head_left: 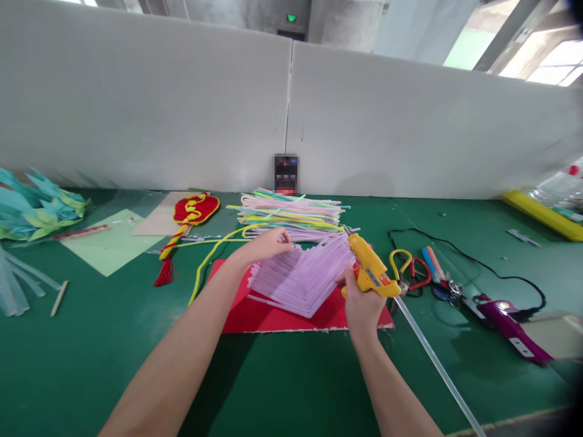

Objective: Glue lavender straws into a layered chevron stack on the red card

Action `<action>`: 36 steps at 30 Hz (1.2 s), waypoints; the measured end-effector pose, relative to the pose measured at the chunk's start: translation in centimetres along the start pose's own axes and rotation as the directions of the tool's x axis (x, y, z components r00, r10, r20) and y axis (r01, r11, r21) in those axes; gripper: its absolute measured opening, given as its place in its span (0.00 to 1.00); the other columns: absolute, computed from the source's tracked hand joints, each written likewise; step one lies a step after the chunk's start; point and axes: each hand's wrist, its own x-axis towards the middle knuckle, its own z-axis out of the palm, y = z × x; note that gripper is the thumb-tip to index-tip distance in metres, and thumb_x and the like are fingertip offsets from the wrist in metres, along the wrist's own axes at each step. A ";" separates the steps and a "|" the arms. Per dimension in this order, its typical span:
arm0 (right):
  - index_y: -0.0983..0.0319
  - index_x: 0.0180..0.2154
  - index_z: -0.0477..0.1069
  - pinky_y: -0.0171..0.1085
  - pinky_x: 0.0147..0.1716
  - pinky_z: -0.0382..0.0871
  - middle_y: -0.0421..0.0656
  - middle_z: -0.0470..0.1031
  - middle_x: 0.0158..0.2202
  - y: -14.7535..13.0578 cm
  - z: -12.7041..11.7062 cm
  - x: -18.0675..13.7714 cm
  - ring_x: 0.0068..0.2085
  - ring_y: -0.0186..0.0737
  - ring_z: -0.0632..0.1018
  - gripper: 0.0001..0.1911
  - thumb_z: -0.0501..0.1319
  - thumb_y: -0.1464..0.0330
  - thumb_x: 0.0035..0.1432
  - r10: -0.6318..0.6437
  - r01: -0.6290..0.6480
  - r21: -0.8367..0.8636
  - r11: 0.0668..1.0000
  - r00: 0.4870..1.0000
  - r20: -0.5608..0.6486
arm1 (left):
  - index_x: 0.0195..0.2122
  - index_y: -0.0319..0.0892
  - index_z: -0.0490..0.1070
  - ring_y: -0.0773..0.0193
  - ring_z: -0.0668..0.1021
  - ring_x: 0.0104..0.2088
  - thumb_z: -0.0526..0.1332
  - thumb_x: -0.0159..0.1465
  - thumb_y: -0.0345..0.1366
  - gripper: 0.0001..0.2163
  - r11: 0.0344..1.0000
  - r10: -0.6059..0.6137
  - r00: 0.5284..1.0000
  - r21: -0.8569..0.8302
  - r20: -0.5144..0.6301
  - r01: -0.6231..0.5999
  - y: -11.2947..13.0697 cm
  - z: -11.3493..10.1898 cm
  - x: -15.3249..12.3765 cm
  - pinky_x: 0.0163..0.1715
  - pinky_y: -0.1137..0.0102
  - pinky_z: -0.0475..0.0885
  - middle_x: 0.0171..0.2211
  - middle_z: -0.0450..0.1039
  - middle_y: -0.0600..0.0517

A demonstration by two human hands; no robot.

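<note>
My right hand is wrapped round a yellow glue gun, its nozzle pointing up and left. A long clear glue stick sticks out of the gun's back end. Fingers closed, my left hand pinches at the upper left edge of a lilac heart-like piece made of pipe cleaners; what lies between the fingertips is too small to make out. The lilac piece lies on a red sheet with a frayed front edge. Behind it is a pile of pastel pipe cleaners.
Left are a red and yellow fan-shaped ornament, a pale green sheet and blue-green paper leaves. Right are pliers, a purple corded tool and a yellow bar. A phone leans against the grey partition.
</note>
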 end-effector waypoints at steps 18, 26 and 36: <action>0.64 0.21 0.74 0.38 0.33 0.72 0.44 0.77 0.21 -1.2 0.2 -0.1 0.23 0.38 0.76 0.18 0.62 0.56 0.52 0.007 -0.003 -0.066 0.998 0.998 0.055 | 0.31 0.41 0.64 0.60 0.79 0.35 0.48 0.62 0.29 0.07 0.996 -0.053 0.985 -0.083 -0.162 0.040 -0.6 -1.0 0.2 0.36 0.68 0.71 0.35 0.76 0.46; 0.63 0.21 0.73 0.38 0.34 0.72 0.45 0.78 0.23 -1.2 0.2 -0.2 0.25 0.39 0.77 0.17 0.62 0.57 0.52 -0.001 0.005 -0.048 0.999 0.997 0.072 | 0.36 0.39 0.66 0.59 0.79 0.36 0.45 0.65 0.39 0.13 0.991 -0.037 0.999 -0.129 -0.023 0.033 0.1 0.7 0.1 0.38 0.66 0.71 0.36 0.78 0.44; 0.63 0.21 0.73 0.38 0.36 0.71 0.45 0.78 0.23 -1.2 0.1 -0.2 0.25 0.40 0.77 0.16 0.62 0.58 0.51 0.008 -0.004 -0.064 0.998 0.998 0.067 | 0.37 0.40 0.67 0.56 0.77 0.43 0.44 0.62 0.41 0.16 0.994 -0.046 0.999 -0.099 -0.011 0.044 -0.5 1.7 0.4 0.44 0.65 0.67 0.36 0.78 0.46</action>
